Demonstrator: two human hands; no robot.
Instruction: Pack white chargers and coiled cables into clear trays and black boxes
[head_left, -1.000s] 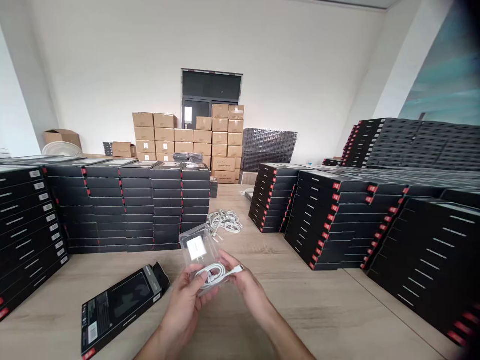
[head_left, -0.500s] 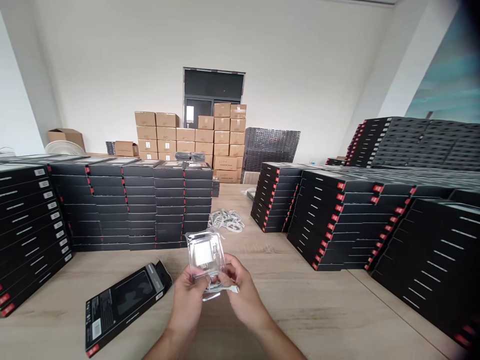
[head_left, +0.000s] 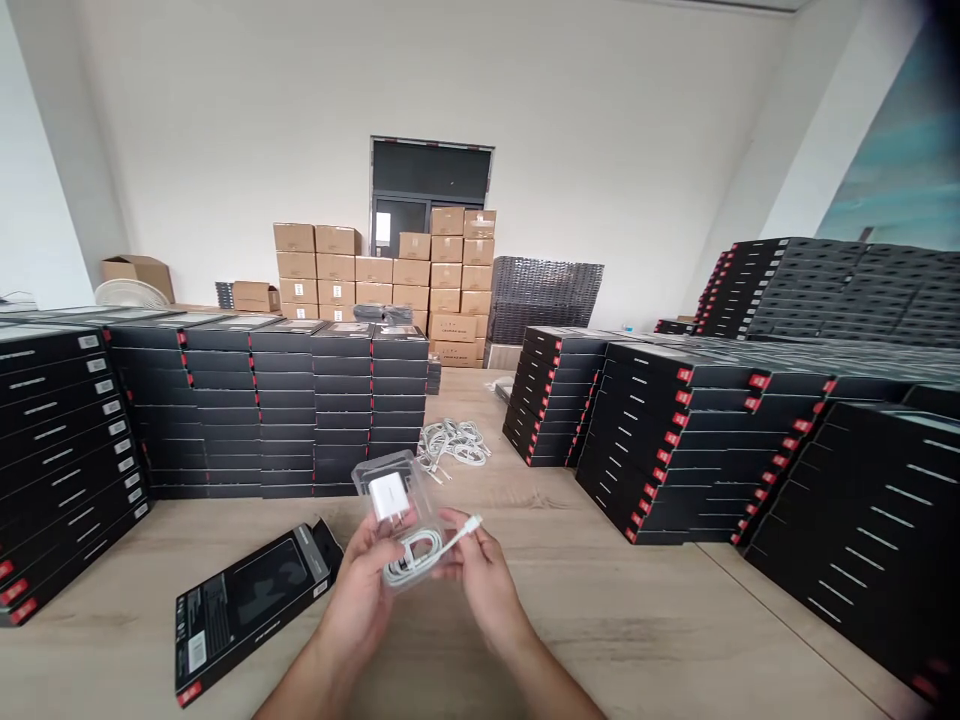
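Observation:
Between my hands is a clear plastic tray, tilted, with a white charger plug in its upper part. A coiled white cable lies in the lower part. My left hand grips the tray's left side, its thumb pressing on the coil. My right hand has its fingers at the tray's right edge and its thumb by the cable's loose connector end, which sticks out to the right. On the table to the left lies a black box with its far end flap open.
Stacked black boxes stand on the left and on the right of the wooden table. A tangle of white cables lies beyond my hands. Brown cartons are piled at the back.
The tray has tilted and moved slightly left, so the plug and the coil now show plainly. The coil sits in the tray's lower part, its connector end pointing up to the right.

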